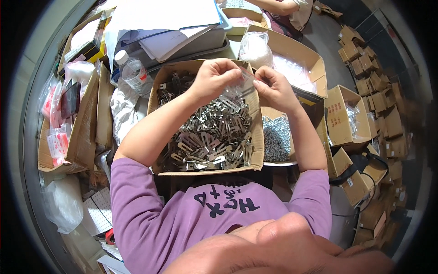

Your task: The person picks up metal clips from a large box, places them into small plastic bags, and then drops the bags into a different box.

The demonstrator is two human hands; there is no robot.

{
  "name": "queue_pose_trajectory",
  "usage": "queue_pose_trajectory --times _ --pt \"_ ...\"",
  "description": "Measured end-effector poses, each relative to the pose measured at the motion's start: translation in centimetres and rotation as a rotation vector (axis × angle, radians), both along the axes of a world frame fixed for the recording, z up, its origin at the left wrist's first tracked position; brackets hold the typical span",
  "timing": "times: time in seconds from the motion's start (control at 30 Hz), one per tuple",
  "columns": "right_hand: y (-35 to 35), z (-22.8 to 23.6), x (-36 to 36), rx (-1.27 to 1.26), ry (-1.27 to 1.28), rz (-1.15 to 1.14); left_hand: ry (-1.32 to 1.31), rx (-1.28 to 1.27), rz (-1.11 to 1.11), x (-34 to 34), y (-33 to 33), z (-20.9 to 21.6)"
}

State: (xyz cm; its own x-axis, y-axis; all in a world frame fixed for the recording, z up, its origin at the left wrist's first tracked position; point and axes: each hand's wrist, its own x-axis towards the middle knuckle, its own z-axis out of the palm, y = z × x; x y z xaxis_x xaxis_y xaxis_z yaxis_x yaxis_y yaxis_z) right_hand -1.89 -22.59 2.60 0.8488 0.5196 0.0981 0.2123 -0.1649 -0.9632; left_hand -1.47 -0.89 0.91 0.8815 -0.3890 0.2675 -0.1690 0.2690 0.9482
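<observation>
Both my hands are raised over the far right corner of an open cardboard box [257, 150] full of flat slotted metal brackets [214, 132]. Between them is a small clear plastic bag [237, 91]. My left hand [216, 77] pinches its upper left edge, fingers curled in. On the other side my right hand [273, 89] pinches the upper right edge between thumb and forefinger. Something metallic seems to show through the bag, but I cannot make out what. Right of the bracket box, under my right forearm, lies a smaller box of screws [276, 137].
A plastic bottle [133, 73] stands left of the bracket box. Papers [169, 41] lie on a grey bin behind. Cartons with plastic bags [292, 73] are at the back right; a phone [70, 99] rests on a left carton. Another person [283, 9] is at the far side.
</observation>
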Motion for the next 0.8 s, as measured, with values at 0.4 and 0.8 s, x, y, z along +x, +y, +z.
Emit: queue_pose_trajectory --times 0.4,0.8 --pt "-17.2 6.0 -4.4 -0.078 -0.391 -0.852 0.09 -0.055 -0.065 -0.9 -1.0 0.7" --pt "-21.2 -4.3 10.5 -0.206 0.349 -0.559 0.061 -0.028 -0.106 -0.5 -0.9 -0.4"
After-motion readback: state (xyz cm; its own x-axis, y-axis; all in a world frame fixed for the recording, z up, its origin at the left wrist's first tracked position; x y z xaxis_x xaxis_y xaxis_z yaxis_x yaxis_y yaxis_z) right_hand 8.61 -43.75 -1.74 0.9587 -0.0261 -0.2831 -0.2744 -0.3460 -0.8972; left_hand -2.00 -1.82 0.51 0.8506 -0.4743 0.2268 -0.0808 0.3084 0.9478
